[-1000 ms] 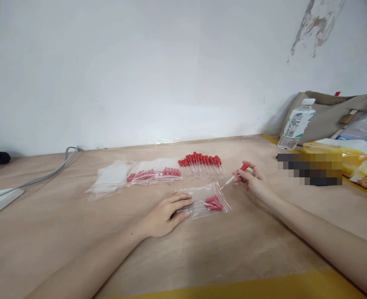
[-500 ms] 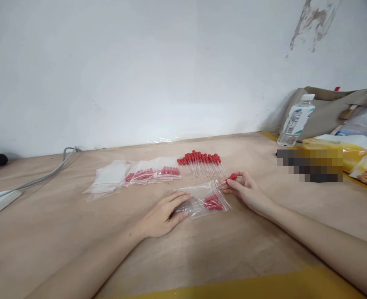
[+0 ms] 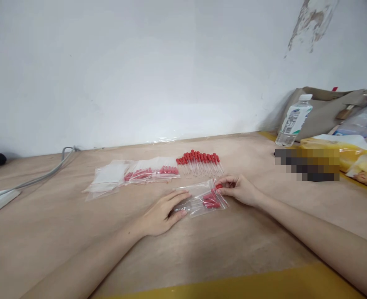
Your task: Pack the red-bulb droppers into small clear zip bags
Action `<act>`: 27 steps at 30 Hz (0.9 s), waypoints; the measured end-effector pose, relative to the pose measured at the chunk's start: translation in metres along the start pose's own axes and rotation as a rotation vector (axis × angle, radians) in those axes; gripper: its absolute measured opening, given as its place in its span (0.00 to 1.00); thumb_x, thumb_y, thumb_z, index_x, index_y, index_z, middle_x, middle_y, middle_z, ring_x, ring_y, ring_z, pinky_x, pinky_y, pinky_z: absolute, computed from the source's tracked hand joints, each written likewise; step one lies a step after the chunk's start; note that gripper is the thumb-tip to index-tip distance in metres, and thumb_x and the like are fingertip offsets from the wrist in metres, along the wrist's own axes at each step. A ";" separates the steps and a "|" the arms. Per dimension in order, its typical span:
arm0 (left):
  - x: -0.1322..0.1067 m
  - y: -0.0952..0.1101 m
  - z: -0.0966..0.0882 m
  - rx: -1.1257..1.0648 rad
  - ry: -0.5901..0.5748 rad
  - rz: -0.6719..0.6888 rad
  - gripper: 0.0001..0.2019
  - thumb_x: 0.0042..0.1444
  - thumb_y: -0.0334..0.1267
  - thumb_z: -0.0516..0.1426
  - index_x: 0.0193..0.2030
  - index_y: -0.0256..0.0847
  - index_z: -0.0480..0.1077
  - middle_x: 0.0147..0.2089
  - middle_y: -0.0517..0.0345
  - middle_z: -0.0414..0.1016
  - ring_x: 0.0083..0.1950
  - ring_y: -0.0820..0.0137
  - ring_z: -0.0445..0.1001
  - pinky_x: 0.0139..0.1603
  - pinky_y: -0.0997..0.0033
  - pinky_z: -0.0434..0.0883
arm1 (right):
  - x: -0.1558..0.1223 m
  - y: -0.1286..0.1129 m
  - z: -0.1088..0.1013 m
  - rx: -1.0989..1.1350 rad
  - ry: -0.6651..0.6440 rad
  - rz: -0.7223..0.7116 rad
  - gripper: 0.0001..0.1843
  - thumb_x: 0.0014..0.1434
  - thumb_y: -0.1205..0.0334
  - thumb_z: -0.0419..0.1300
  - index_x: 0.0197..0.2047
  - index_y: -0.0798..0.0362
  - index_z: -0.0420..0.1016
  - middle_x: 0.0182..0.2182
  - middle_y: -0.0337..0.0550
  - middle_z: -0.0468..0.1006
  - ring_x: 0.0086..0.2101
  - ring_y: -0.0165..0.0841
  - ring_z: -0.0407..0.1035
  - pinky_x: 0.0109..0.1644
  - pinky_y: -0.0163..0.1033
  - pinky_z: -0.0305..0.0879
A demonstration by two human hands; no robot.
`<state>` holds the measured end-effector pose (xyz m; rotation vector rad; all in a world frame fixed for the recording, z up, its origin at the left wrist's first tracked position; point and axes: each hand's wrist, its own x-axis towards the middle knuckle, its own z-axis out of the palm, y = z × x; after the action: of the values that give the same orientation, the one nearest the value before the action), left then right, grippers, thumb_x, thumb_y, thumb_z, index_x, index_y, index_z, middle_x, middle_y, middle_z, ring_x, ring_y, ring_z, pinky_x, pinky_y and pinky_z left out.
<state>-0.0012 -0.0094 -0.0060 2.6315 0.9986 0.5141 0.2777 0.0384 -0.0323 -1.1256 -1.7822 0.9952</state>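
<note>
A clear zip bag (image 3: pixel 197 193) lies flat on the brown-covered table with several red-bulbed droppers (image 3: pixel 211 202) inside, their thin clear stems pointing left. My left hand (image 3: pixel 163 214) rests on the bag's closed left end, its fingers stretched and the thumb apart. At the bag's mouth, on the right, my right hand (image 3: pixel 236 189) pinches a dropper (image 3: pixel 218 187) by its red bulb. Its stem is inside the bag and the fingertips hide part of the bulb. Behind the bag, more droppers (image 3: pixel 199 157) lie in a row, bulbs toward the wall.
Left of the row are filled zip bags (image 3: pixel 152 172) and a stack of flat bags (image 3: pixel 108 176). A bottle (image 3: pixel 293 120), a grey-brown bag (image 3: pixel 322 110) and a yellow package (image 3: pixel 323 145) stand at the right. A grey cable (image 3: pixel 46 172) runs along the left.
My right hand has moved left and pushed the dropper deeper through the bag's mouth, bringing its bulb to the opening. My left hand has stayed on the bag.
</note>
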 end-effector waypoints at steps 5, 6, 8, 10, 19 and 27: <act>0.001 0.000 0.000 0.007 0.000 0.008 0.21 0.62 0.41 0.48 0.61 0.47 0.55 0.62 0.54 0.59 0.62 0.62 0.58 0.60 0.55 0.59 | -0.001 -0.013 0.007 -0.046 -0.083 -0.089 0.13 0.49 0.55 0.59 0.35 0.52 0.77 0.35 0.43 0.78 0.35 0.34 0.70 0.42 0.41 0.65; 0.001 0.000 0.000 0.004 0.000 0.008 0.21 0.62 0.41 0.48 0.61 0.47 0.55 0.62 0.54 0.59 0.62 0.62 0.58 0.60 0.55 0.59 | -0.001 -0.015 0.008 -0.039 -0.111 -0.096 0.12 0.50 0.55 0.58 0.35 0.52 0.77 0.35 0.43 0.78 0.37 0.35 0.70 0.44 0.42 0.65; 0.000 0.000 0.000 -0.003 -0.001 0.007 0.21 0.61 0.41 0.49 0.61 0.47 0.56 0.62 0.54 0.59 0.61 0.62 0.58 0.60 0.56 0.59 | -0.001 -0.015 0.008 -0.028 -0.123 -0.090 0.11 0.50 0.57 0.58 0.35 0.51 0.77 0.35 0.42 0.79 0.38 0.35 0.71 0.46 0.43 0.65; 0.000 0.000 0.000 -0.004 -0.006 0.000 0.21 0.61 0.41 0.49 0.61 0.47 0.56 0.62 0.54 0.59 0.61 0.62 0.58 0.60 0.56 0.59 | -0.001 -0.013 0.007 -0.032 -0.095 -0.055 0.11 0.49 0.58 0.58 0.35 0.52 0.76 0.34 0.42 0.79 0.37 0.35 0.71 0.45 0.43 0.65; 0.000 0.000 0.001 0.002 -0.011 0.002 0.21 0.61 0.40 0.49 0.61 0.45 0.56 0.61 0.54 0.60 0.62 0.63 0.58 0.61 0.57 0.58 | -0.002 -0.011 0.011 -0.138 -0.097 -0.163 0.09 0.52 0.60 0.55 0.29 0.54 0.74 0.31 0.43 0.76 0.33 0.32 0.69 0.40 0.38 0.64; 0.000 -0.004 0.002 0.014 -0.044 0.005 0.20 0.62 0.41 0.48 0.61 0.47 0.58 0.63 0.55 0.57 0.63 0.63 0.56 0.61 0.56 0.57 | 0.031 0.006 -0.019 -0.457 0.387 0.092 0.09 0.50 0.60 0.56 0.34 0.55 0.70 0.29 0.42 0.75 0.26 0.29 0.66 0.32 0.34 0.61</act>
<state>-0.0026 -0.0062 -0.0095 2.6460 0.9865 0.4504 0.2879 0.0735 -0.0241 -1.5714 -1.6847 0.3802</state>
